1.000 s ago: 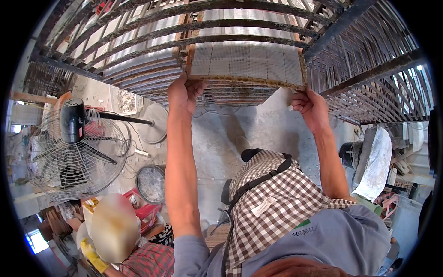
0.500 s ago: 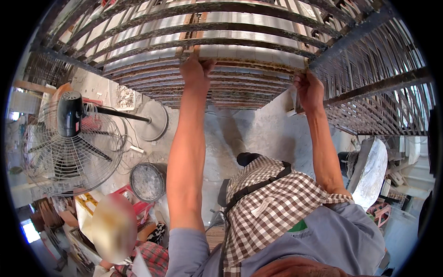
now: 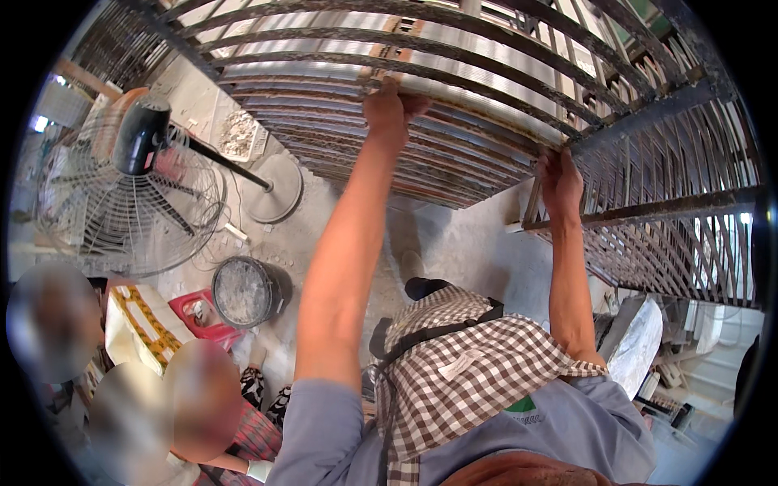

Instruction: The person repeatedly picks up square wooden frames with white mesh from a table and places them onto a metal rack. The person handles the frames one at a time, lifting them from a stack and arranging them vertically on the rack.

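Observation:
A tall rack (image 3: 486, 49) of dark, crusted metal bars stands before me, stacked with several thin brown-edged trays (image 3: 470, 121) that carry pale ribbed sheets. Both arms reach up to it. My left hand (image 3: 389, 112) is closed on the front edge of an upper tray, near its left part, with the thumb pointing right. At the right end of that edge, beside the rack's corner post, my right hand (image 3: 561, 182) is closed on it too, its fingertips partly hidden. A brown checked apron (image 3: 462, 356) covers my front.
To the left stands a black floor fan (image 3: 142, 138) on a round base (image 3: 275, 190). A dusty black bucket (image 3: 243, 292) sits on the floor beside a red plastic container (image 3: 203, 316). People (image 3: 251, 429) are at the lower left. A pale slab (image 3: 636, 340) leans at the right.
My view has turned, so the rack appears tilted down to the right. Both hands stay at the tray edge. More people show at the lower left.

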The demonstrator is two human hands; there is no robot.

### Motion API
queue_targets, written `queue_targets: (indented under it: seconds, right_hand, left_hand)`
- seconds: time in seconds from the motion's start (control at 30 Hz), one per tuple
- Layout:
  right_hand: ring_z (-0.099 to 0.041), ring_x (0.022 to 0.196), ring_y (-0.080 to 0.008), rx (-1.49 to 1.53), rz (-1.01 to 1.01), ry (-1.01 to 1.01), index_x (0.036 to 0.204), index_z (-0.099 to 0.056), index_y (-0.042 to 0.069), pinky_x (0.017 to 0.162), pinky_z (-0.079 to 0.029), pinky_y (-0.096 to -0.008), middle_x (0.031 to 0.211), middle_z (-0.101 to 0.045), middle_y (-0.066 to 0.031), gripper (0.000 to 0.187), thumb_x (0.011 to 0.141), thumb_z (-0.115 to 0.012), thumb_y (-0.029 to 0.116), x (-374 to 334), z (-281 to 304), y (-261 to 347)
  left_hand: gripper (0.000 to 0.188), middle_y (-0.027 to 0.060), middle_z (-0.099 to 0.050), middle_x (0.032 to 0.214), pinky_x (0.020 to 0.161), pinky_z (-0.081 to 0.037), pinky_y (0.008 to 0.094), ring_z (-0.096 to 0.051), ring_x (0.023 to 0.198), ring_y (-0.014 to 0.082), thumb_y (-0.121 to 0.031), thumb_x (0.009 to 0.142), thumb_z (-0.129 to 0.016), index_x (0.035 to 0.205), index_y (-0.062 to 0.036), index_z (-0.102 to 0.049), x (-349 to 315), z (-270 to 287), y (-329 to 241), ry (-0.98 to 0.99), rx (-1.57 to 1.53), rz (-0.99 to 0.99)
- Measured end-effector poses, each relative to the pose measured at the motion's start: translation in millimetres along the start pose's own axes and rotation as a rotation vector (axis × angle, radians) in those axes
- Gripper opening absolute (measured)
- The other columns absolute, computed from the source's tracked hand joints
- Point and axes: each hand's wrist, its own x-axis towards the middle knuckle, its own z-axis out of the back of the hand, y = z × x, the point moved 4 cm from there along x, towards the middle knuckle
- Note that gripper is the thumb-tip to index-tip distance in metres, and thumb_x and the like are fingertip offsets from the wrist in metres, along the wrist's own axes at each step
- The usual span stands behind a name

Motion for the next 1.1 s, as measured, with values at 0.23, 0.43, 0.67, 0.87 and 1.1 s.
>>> queue_targets:
  seconds: [0.23,0.43,0.67,0.87,1.1]
  right_hand:
    - [-0.063,0.08,-0.0221,-0.327,-0.268,0.135,0.115,-0.054,-0.003,0.068,-0.051,-0.0315,0.096,-0.065,-0.0153,0.046,0.097,-0.045,0.038,-57,51,-40]
    - [-0.064,0.091,-0.0236,-0.889,-0.799,0.712,0.126,-0.05,-0.003,0.082,-0.052,-0.0351,0.104,-0.064,-0.0181,0.053,0.093,-0.054,0.039,-184,45,-146]
    - [-0.052,0.117,-0.0322,-1.325,-0.617,1.77,0.124,-0.056,0.002,0.1,-0.039,-0.037,0.123,-0.058,-0.0195,0.051,0.09,-0.057,0.039,-317,18,-197]
    - [-0.054,0.114,-0.0323,-1.426,-0.697,1.763,0.122,-0.059,0.005,0.098,-0.04,-0.0368,0.122,-0.059,-0.0186,0.051,0.09,-0.054,0.044,-301,20,-192]
    - [-0.06,0.095,-0.0294,-1.438,-0.819,1.709,0.109,-0.064,0.006,0.084,-0.045,-0.0375,0.104,-0.065,-0.0166,0.04,0.09,-0.053,0.039,-296,76,-206]
  left_hand:
    - [0.047,0.0144,-0.063,0.088,0.051,-0.053,0.0322,-0.065,0.063,0.0238,-0.042,0.093,-0.051,0.115,-0.0012,-0.047,-113,52,30,0.014,0.324,0.214]
    - [0.042,0.0103,-0.064,0.088,0.065,-0.052,0.0337,-0.06,0.073,0.0179,-0.037,0.09,-0.057,0.111,0.0001,-0.056,-270,218,137,-0.112,0.695,0.451]
    - [0.055,0.0216,-0.061,0.114,0.091,-0.045,0.0411,-0.058,0.107,0.0339,-0.047,0.085,-0.058,0.118,-0.0031,-0.059,-448,294,169,-0.059,1.152,0.601]
    - [0.055,0.0205,-0.056,0.125,0.097,-0.041,0.0393,-0.052,0.117,0.0335,-0.049,0.084,-0.056,0.119,-0.0063,-0.06,-474,311,184,-0.003,1.184,0.637]
    - [0.052,0.0241,-0.053,0.126,0.1,-0.04,0.0449,-0.05,0.118,0.0383,-0.036,0.081,-0.051,0.127,-0.0102,-0.053,-485,321,198,-0.049,1.347,0.657]
